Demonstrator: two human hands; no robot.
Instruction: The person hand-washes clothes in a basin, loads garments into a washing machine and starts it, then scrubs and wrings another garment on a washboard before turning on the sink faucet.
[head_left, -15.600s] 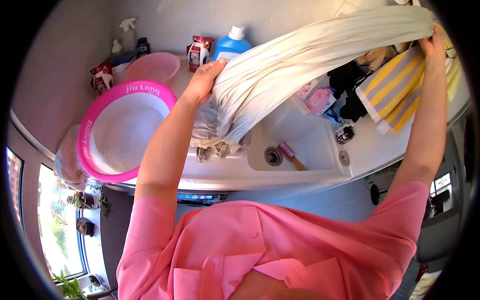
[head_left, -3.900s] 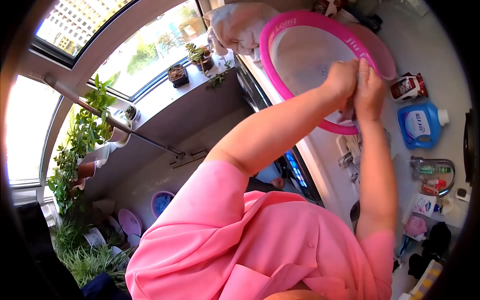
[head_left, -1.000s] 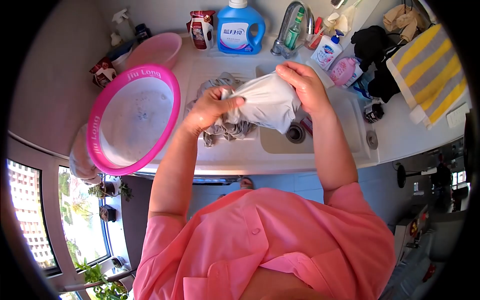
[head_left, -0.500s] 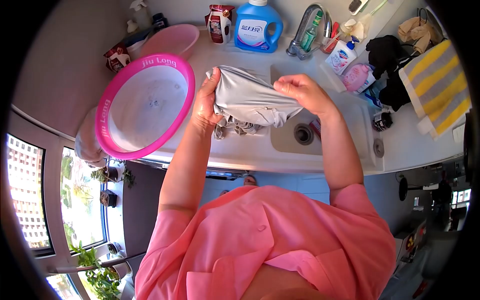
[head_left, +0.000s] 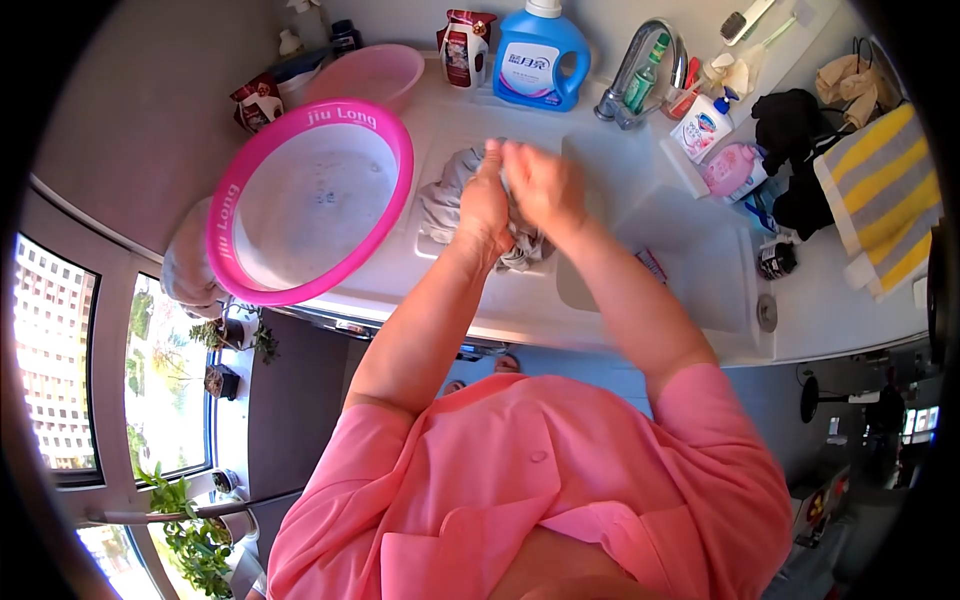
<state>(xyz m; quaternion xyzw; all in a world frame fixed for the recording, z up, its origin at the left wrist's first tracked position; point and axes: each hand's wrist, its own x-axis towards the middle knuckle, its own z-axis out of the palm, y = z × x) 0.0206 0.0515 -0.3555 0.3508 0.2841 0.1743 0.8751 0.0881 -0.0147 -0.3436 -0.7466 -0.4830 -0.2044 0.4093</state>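
A wet light-grey cloth [head_left: 447, 200] lies bunched on the ribbed left part of the sink, partly hidden under my hands. My left hand [head_left: 485, 208] is closed on the cloth, thumb pointing up and away. Right beside it, my right hand [head_left: 545, 190] is curled into a fist against the cloth, slightly smeared by motion. The fingers of both hands are mostly hidden, and some cloth shows below and between the wrists.
A pink-rimmed basin [head_left: 385, 235] stands tilted at the left, before a plain pink basin [head_left: 395, 75]. Behind are a blue detergent bottle [head_left: 530, 65] and a chrome faucet [head_left: 625, 75]. On the right are a pump bottle [head_left: 700, 130] and a striped towel [head_left: 890, 190].
The grey cloth, stretched between my raised hands before, is now bunched lower down. My right hand has moved left, close to my left hand. The camera view has shifted slightly.
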